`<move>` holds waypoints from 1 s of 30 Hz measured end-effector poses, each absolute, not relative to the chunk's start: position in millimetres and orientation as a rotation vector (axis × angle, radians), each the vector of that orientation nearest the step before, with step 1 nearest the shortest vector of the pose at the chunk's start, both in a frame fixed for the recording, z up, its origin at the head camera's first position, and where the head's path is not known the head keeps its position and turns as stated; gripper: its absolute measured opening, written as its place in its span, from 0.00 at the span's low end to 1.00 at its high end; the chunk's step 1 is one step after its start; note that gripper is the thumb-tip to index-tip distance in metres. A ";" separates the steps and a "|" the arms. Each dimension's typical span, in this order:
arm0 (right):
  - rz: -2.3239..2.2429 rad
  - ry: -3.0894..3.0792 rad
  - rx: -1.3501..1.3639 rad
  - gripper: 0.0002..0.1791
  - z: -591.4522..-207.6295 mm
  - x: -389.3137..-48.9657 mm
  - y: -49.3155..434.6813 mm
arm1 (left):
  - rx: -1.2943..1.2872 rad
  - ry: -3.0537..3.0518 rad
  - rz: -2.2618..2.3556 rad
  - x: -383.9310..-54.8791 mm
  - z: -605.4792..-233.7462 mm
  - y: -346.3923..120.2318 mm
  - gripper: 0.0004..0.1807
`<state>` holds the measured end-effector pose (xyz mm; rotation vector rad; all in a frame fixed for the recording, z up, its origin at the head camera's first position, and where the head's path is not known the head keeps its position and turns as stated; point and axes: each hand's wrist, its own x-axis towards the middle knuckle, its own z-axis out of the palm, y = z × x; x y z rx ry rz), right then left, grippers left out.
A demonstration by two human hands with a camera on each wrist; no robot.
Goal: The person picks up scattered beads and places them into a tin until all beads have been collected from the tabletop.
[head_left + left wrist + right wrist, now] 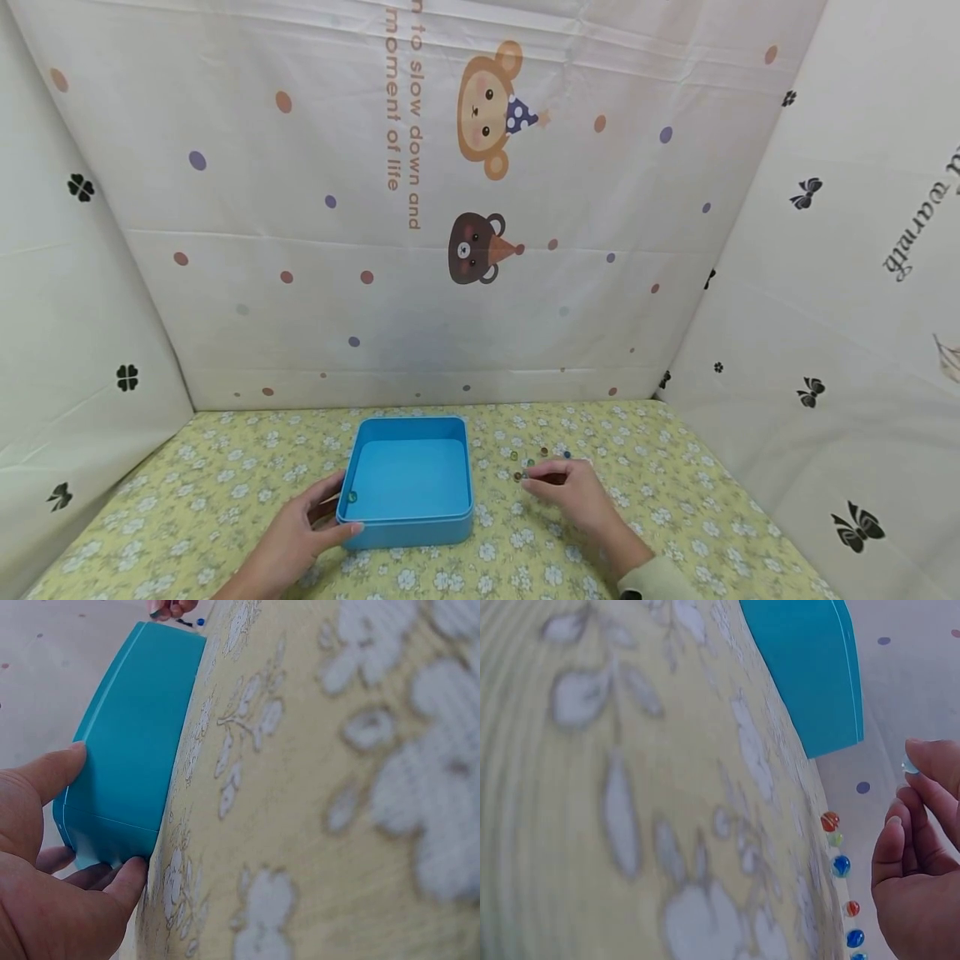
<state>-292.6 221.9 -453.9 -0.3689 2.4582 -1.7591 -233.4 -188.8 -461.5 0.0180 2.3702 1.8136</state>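
A square blue plastic box point(411, 479) stands with its open side up, and a green glass marble point(352, 497) lies inside by its left wall. My left hand point(296, 529) grips the box's near left corner, thumb on the front wall and fingers round the side. Right of the box, my right hand point(573, 492) pinches a pale blue, clear marble point(909, 765) between thumb and index finger. In the right wrist view that marble is held off the cloth, with the other fingers loosely curled.
Several loose marbles lie on the cloth near my right hand, among them a red-orange one point(830, 821), a blue one point(841, 865) and a green one point(513, 456). A yellow floral cloth point(247, 467) covers the table. Printed sheets point(420, 333) rise behind and at both sides.
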 end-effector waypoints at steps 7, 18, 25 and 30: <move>-1.835 2.414 -0.389 0.22 -453.5 -292.4 210.3 | 0.006 2.353 1.826 -232.6 -459.9 -188.8 0.48; -1.850 2.409 -0.391 0.21 -457.3 -294.7 195.3 | -0.007 2.349 1.813 -233.1 -461.1 -190.1 0.49; -1.843 2.392 -0.437 0.21 -455.5 -296.7 188.7 | -0.001 2.362 1.812 -233.2 -460.7 -188.7 0.49; -1.840 2.397 -0.456 0.21 -452.3 -296.9 182.7 | 0.005 2.366 1.817 -232.1 -460.2 -187.9 0.48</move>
